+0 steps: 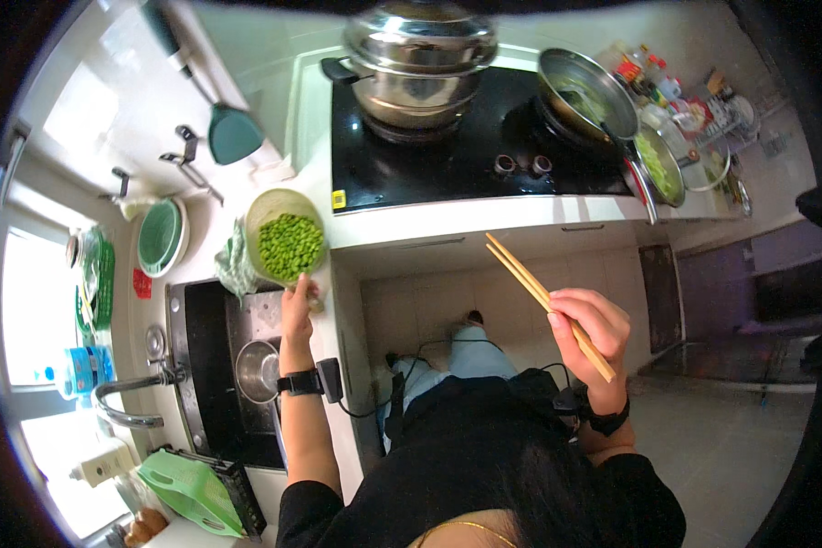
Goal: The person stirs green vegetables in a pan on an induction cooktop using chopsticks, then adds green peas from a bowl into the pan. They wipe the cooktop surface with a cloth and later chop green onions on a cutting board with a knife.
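My left hand (300,305) grips the near rim of a pale bowl (257,216), its thumb laid over the edge. Shelled green beans (289,246) fill the lower part of that bowl, which is at the counter corner between sink and stove. A pair of wooden chopsticks (520,274) is held in my right hand (592,329), tips pointing up and left over the floor in front of the cabinet. The tips touch no food.
A lidded steel steamer pot (418,75) and a frying pan (589,96) stand on the black cooktop (411,178). Right of it, another pan holds pale green vegetable pieces (654,164). The sink (209,383) contains a steel pot (257,370); a cloth (236,264) lies beside the bowl.
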The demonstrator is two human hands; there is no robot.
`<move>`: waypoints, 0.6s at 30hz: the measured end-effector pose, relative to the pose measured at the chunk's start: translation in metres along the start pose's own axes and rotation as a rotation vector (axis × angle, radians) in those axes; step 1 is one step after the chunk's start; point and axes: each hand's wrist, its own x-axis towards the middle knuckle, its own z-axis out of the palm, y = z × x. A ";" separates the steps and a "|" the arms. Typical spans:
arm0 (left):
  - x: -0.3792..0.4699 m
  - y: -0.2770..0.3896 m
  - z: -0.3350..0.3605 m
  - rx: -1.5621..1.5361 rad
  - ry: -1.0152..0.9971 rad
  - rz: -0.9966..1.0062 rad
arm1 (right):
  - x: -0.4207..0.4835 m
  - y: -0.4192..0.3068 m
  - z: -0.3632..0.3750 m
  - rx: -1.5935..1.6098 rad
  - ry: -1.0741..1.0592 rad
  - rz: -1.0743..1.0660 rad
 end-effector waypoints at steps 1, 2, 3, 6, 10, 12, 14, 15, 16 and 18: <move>0.001 -0.005 0.007 -0.069 0.097 0.058 | -0.006 0.007 -0.007 -0.010 0.017 0.002; 0.001 -0.007 0.010 -0.078 0.105 0.166 | -0.010 0.016 -0.015 -0.016 0.034 0.008; 0.000 -0.007 0.015 -0.065 0.124 0.215 | -0.015 0.025 -0.023 -0.024 0.039 0.029; -0.022 -0.006 0.039 -0.065 0.170 0.300 | -0.020 0.059 -0.060 -0.131 0.177 0.040; -0.081 0.011 0.088 -0.035 0.187 0.338 | -0.012 0.117 -0.130 -0.053 0.342 0.154; -0.112 0.017 0.128 -0.101 0.154 0.404 | 0.001 0.154 -0.160 -0.074 0.286 0.232; -0.137 0.027 0.167 -0.160 0.126 0.388 | 0.024 0.201 -0.171 -0.103 0.143 0.209; -0.148 0.032 0.187 -0.219 0.077 0.385 | 0.042 0.230 -0.171 -0.336 0.069 -0.006; -0.158 0.039 0.207 -0.184 0.062 0.351 | 0.067 0.260 -0.159 -0.419 0.030 -0.007; -0.169 0.052 0.249 -0.237 0.000 0.331 | 0.110 0.306 -0.132 -0.643 -0.231 0.176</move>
